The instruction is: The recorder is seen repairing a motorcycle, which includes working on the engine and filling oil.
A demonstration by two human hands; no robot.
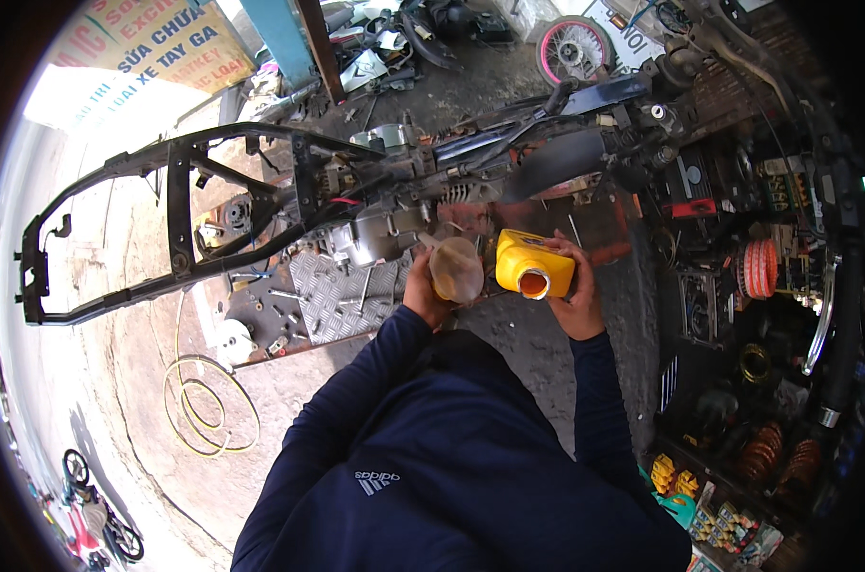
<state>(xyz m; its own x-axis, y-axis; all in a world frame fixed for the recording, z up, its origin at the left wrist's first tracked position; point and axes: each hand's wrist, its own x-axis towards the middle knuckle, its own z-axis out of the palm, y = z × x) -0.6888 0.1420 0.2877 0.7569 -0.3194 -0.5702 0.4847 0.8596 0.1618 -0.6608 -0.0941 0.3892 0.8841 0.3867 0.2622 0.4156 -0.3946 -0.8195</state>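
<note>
My left hand point(423, 294) is closed around a translucent plastic cup point(457, 270) with a round rim, held just in front of the motorcycle engine point(375, 236). What is inside the cup I cannot make out. To its right, my right hand point(581, 307) grips a yellow plastic bottle point(522, 252) by its side. The bottle is tilted, and its uncapped round mouth faces toward me. A small gap separates bottle and cup. Beyond both hands stretches the bare black motorcycle frame point(178, 205), stripped of its panels.
A patterned metal plate point(342, 296) with scattered tools and small parts lies left of my hands. A coiled hose point(208, 405) rests on the floor. Shelves of parts, including orange springs point(762, 448), line the right. A pink-rimmed wheel point(573, 50) stands at the back.
</note>
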